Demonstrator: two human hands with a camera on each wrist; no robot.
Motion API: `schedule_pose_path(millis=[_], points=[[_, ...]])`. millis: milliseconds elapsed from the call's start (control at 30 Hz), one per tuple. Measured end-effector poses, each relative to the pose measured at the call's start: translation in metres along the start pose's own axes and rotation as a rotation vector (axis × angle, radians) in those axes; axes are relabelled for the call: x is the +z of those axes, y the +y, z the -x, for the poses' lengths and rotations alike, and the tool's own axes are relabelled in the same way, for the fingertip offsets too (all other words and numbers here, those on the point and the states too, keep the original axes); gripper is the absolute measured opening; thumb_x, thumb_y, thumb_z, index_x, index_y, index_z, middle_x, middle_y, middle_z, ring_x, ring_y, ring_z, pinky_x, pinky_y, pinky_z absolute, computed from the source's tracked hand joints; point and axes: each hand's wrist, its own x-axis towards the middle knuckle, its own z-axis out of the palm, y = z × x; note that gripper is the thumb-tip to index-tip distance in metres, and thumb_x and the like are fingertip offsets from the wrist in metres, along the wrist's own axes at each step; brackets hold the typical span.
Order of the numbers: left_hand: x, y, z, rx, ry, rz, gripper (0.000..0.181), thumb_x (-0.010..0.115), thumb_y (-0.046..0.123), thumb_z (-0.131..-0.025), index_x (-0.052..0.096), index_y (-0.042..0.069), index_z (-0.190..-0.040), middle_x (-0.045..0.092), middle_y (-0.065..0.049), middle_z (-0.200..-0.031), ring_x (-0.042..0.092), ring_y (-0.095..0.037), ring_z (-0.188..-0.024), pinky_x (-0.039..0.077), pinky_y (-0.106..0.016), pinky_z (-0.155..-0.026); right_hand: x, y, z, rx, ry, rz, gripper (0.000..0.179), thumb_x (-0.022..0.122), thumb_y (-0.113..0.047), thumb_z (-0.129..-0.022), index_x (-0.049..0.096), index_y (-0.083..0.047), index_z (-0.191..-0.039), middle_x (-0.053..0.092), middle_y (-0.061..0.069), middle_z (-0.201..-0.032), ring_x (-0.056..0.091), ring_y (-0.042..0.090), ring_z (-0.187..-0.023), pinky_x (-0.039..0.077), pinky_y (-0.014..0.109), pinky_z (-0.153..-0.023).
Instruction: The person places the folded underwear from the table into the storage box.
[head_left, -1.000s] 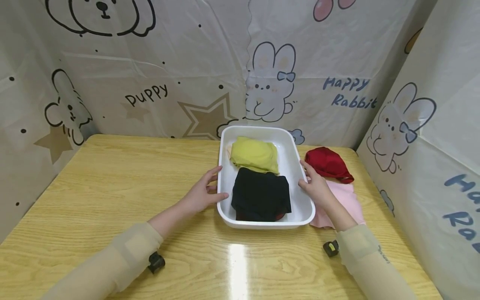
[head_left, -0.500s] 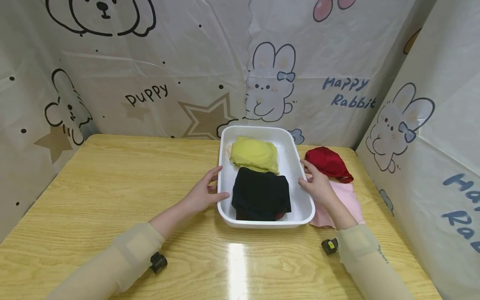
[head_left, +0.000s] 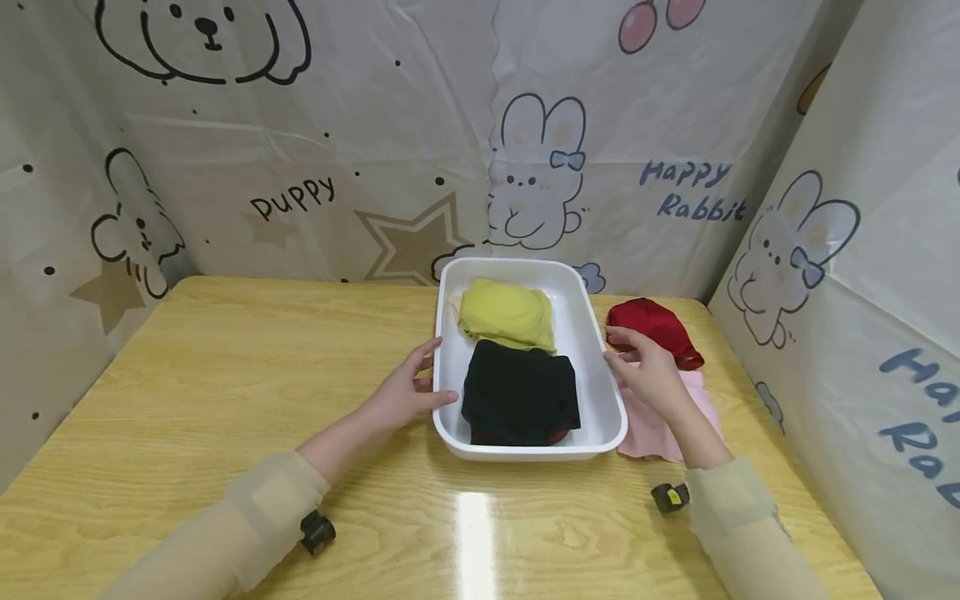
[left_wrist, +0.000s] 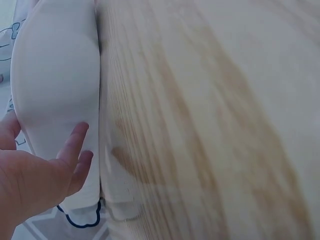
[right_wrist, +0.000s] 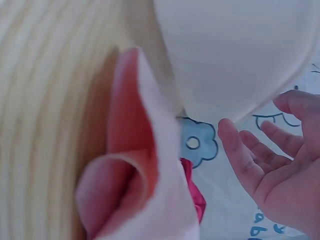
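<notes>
A white plastic bin (head_left: 592, 392) stands on the table, with a folded yellow garment (head_left: 506, 312) towards its back and a folded black garment (head_left: 521, 392) nearer the front. My left hand (head_left: 397, 396) holds the bin's left side, thumb over the rim and fingers along the outer wall, as the left wrist view also shows. Beside the right rim, my right hand (head_left: 652, 375) has its fingers loosely bent and grips nothing; its thumb tip is right at the rim. Under that hand lies a pink cloth (head_left: 652, 425), its edge folded over in the right wrist view.
A bunched red cloth (head_left: 652, 325) lies behind the pink one, at the table's back right. The wooden table (head_left: 285, 350) extends to the left and front. Printed sheets (head_left: 300, 125) hang upright along the back and both sides.
My right hand has come off the bin's right rim and shifted slightly right, over the pink cloth. The left hand stays on the bin, and the head view has tilted slightly.
</notes>
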Motion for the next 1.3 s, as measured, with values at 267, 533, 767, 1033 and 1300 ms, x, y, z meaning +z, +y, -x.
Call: schedule_pose_path(millis=[267, 533, 767, 1033, 1300], points=[[0.001, -0.001, 0.001, 0.012, -0.006, 0.036, 0.091, 0.074, 0.011, -0.081, 0.018, 0.024, -0.151, 0.029, -0.015, -0.150, 0.045, -0.037, -0.126, 0.055, -0.042, -0.083, -0.016, -0.005, 0.013, -0.010, 0.042, 0.028, 0.056, 0.064, -0.026, -0.091, 0.043, -0.009, -0.139, 0.049, 0.018, -0.136, 0.058, 0.036, -0.110, 0.058, 0.035, -0.067], [0.001, -0.001, 0.001, 0.015, -0.010, 0.054, 0.091, 0.074, 0.010, -0.082, 0.016, 0.023, -0.151, 0.030, -0.017, -0.149, 0.044, -0.038, -0.126, 0.054, -0.042, -0.083, -0.029, -0.001, 0.028, -0.106, 0.110, 0.033, 0.052, 0.062, -0.026, -0.092, 0.046, -0.006, -0.137, 0.050, 0.018, -0.134, 0.060, 0.035, -0.105, 0.055, 0.018, -0.068], [0.000, 0.001, 0.002, 0.014, -0.021, 0.056, 0.091, 0.074, 0.010, -0.082, 0.016, 0.024, -0.151, 0.029, -0.016, -0.149, 0.043, -0.038, -0.128, 0.055, -0.042, -0.083, -0.037, 0.000, 0.040, -0.134, 0.177, 0.054, 0.055, 0.066, -0.019, -0.089, 0.044, -0.007, -0.138, 0.051, 0.019, -0.133, 0.055, 0.036, -0.111, 0.042, 0.001, -0.073], [0.001, 0.003, 0.003, 0.005, -0.017, 0.048, 0.091, 0.073, 0.010, -0.082, 0.016, 0.025, -0.151, 0.029, -0.015, -0.150, 0.043, -0.037, -0.127, 0.055, -0.041, -0.083, -0.050, 0.003, 0.050, -0.080, 0.188, 0.099, 0.070, 0.068, -0.024, -0.088, 0.033, -0.010, -0.146, 0.049, 0.023, -0.133, 0.049, 0.038, -0.118, 0.046, 0.056, -0.089], [0.001, 0.004, 0.004, -0.010, -0.009, 0.052, 0.091, 0.074, 0.010, -0.082, 0.017, 0.027, -0.151, 0.030, -0.014, -0.149, 0.044, -0.036, -0.127, 0.054, -0.041, -0.084, -0.063, 0.016, 0.054, -0.038, 0.153, 0.142, 0.073, 0.067, -0.030, -0.088, 0.030, -0.009, -0.147, 0.043, 0.024, -0.139, 0.044, 0.044, -0.122, 0.041, 0.065, -0.091]])
